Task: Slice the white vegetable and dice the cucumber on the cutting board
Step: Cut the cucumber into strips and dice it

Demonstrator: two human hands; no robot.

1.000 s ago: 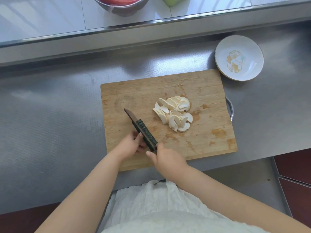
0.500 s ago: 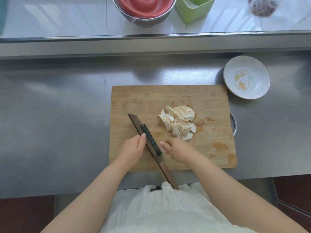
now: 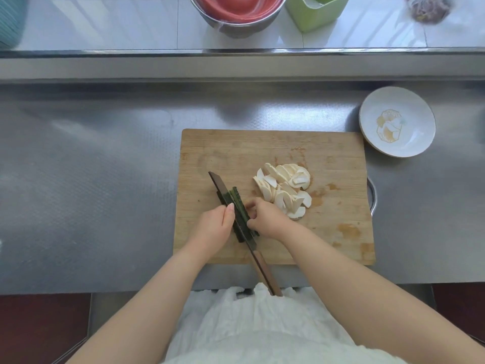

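A wooden cutting board lies on the steel counter. A pile of white vegetable slices sits at its middle right. On the board's left part lies a dark green cucumber, split lengthwise. A knife lies along the split, and its wooden handle sticks out past the board's near edge with no hand on it. My left hand rests against the cucumber's left side, thumb straight. My right hand pinches the right strip of cucumber.
A white bowl with a yellow print stands off the board's far right corner. On the raised shelf behind are a steel bowl with a red inside, a green container and a plastic bag. A steel rim shows beside the board.
My right hand has let go of the knife handle and moved up to the cucumber's right side, where it now pinches a strip. The knife stays lying in the cucumber.
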